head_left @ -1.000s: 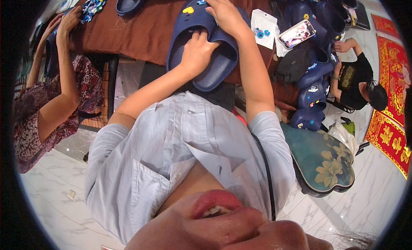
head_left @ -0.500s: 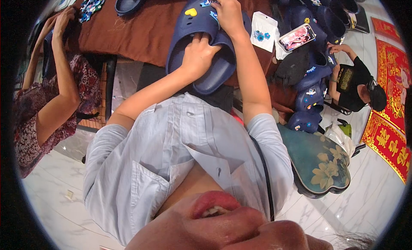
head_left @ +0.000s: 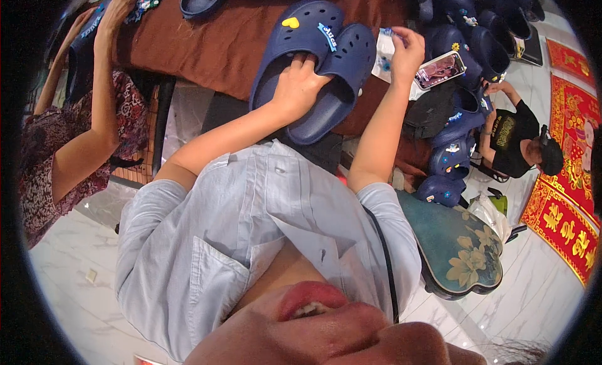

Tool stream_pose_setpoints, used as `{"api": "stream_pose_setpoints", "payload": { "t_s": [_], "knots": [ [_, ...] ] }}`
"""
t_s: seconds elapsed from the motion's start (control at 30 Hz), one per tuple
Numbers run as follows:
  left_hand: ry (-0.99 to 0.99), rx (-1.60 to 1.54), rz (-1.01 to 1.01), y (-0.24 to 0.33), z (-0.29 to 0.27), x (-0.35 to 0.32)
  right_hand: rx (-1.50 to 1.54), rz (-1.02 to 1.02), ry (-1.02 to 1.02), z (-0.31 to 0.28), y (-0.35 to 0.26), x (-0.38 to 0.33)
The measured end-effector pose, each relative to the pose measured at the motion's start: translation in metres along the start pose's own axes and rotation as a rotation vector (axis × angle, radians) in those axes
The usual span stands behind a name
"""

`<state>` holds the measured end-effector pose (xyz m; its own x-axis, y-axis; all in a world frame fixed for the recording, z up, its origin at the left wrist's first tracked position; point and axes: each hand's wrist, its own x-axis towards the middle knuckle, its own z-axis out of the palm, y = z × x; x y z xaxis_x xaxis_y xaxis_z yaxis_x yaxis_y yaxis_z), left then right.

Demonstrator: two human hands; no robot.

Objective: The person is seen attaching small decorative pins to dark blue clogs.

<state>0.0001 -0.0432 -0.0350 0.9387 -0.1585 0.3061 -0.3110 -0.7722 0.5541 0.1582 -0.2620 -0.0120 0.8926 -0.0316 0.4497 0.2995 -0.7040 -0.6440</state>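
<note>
Clogs [head_left: 313, 70], a navy pair, lie side by side on the brown cloth [head_left: 207, 45] of the table, soles down, heels toward the person. The left hand [head_left: 300, 86] rests on them with its fingers tucked into the opening of the left clog, curled over the inner edge where the two shoes touch; it presses more than it clamps. A yellow charm [head_left: 290, 22] sits on the toe of the left clog, a blue-and-white one [head_left: 327, 37] near the seam between the pair.

Right of the clogs, the right hand [head_left: 406, 48] is raised and pinches a small clear packet [head_left: 384, 51] between thumb and fingers. Just right of that lies a phone [head_left: 439, 69].

Judging by their look, the clogs are moulded foam: light, springy, stiff enough to keep their shape, and matte rather than slippery. The rim of the foot opening or the heel edge looks the surest hold; the perforated toe gives under a thumb.

Farther right, more navy clogs [head_left: 464, 51] are heaped. At far left another person's hand [head_left: 119, 10] reaches onto the table.
</note>
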Motion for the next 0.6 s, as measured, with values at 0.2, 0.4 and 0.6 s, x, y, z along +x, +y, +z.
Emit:
{"api": "stream_pose_setpoints", "payload": {
  "t_s": [0.2,0.4,0.6],
  "knots": [
    [-0.01,0.013,-0.009,0.002,0.003,0.001,-0.331,0.046,-0.155,-0.001,0.026,-0.026],
    [-0.055,0.03,-0.031,0.002,-0.003,0.001,-0.049,-0.172,-0.344,0.024,-0.084,-0.035],
    [0.043,-0.014,0.018,0.0,0.0,0.0,0.002,-0.105,-0.419,0.05,-0.099,-0.04]
  ]
}}
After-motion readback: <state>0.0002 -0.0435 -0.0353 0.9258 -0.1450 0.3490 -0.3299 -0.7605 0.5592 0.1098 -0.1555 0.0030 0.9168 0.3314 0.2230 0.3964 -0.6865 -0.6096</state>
